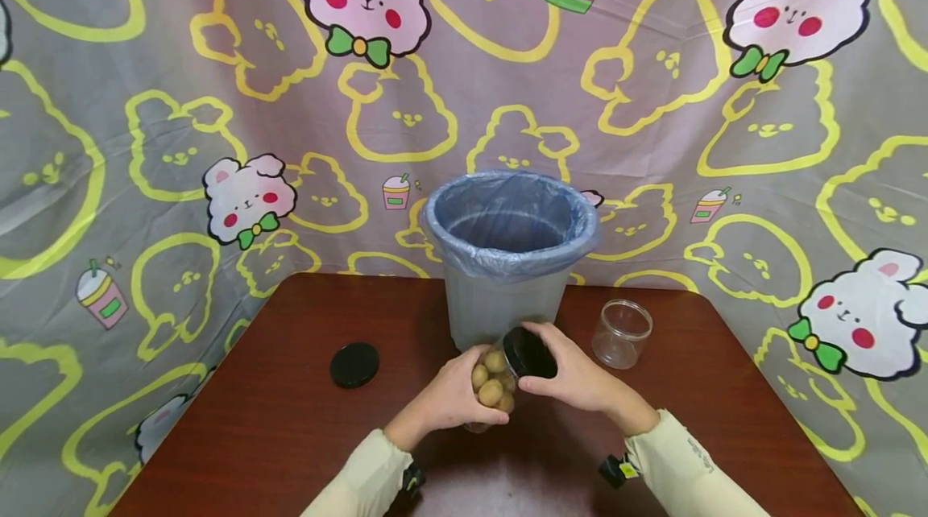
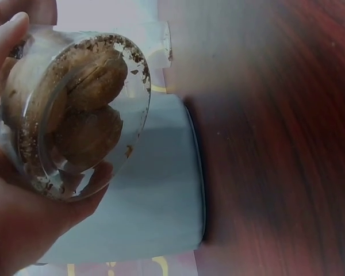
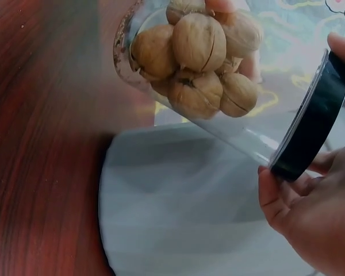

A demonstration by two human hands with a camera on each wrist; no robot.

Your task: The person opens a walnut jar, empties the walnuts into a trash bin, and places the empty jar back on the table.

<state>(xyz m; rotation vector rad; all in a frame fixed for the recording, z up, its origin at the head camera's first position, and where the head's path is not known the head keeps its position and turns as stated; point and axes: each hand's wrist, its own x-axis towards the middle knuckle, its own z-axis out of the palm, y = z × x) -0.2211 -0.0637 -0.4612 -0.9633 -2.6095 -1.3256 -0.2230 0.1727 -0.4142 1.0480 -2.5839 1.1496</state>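
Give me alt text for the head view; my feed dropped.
The left grip holds a tilted clear jar of walnuts while the right grip grasps the black lid at its mouth. Behind them stands a gray bin lined with a blue bag; on the brown table, a second black lid lies at left and an open clear jar stands at right.

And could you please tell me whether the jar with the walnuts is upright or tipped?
Tipped: the head view shows the jar slanting between the left hand and right hand, and the left wrist view shows its underside.

Curtained booth: printed cloth (3 sides), table.
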